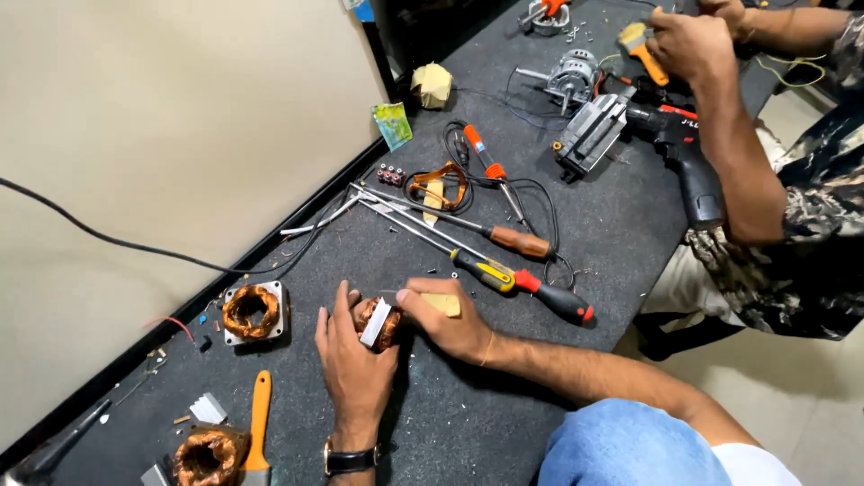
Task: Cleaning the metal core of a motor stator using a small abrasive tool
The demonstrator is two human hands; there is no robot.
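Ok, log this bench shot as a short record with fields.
left hand: grips a small copper coil on the bench
right hand: thumb on the coil, a tan strip under the fingers
near the hands: two screwdrivers, a stator to the left
near edge: orange handle, another copper winding
far end: co-worker's hand with a brush, a drill, a small motor
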